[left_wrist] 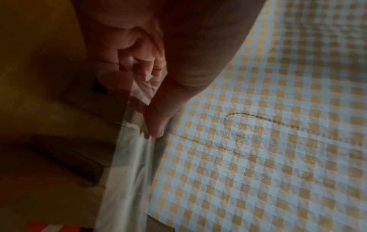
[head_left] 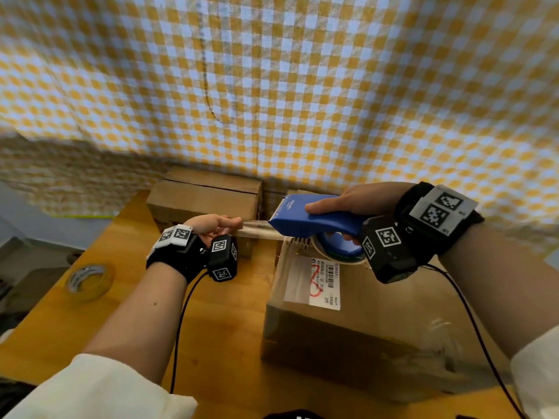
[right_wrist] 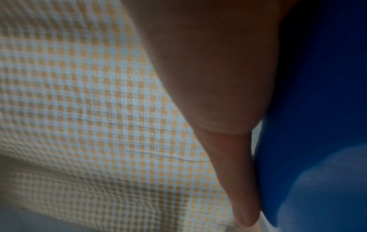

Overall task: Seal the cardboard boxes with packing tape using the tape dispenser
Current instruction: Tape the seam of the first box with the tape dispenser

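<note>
My right hand (head_left: 341, 204) grips a blue tape dispenser (head_left: 311, 219) above the far end of a large cardboard box (head_left: 363, 316) with a white shipping label (head_left: 325, 284). A strip of clear tape (head_left: 258, 229) runs left from the dispenser's blade to my left hand (head_left: 214, 226), which pinches its free end. In the left wrist view the thumb and fingers (left_wrist: 155, 124) pinch the tape (left_wrist: 127, 172). In the right wrist view the thumb (right_wrist: 228, 157) lies along the blue dispenser body (right_wrist: 317, 125). A second, smaller cardboard box (head_left: 205, 201) stands behind my left hand.
A loose roll of tape (head_left: 90, 281) lies on the wooden table (head_left: 217, 328) at the left. A yellow and white checked cloth (head_left: 302, 86) hangs right behind the boxes. Black cables run from both wrist cameras toward me.
</note>
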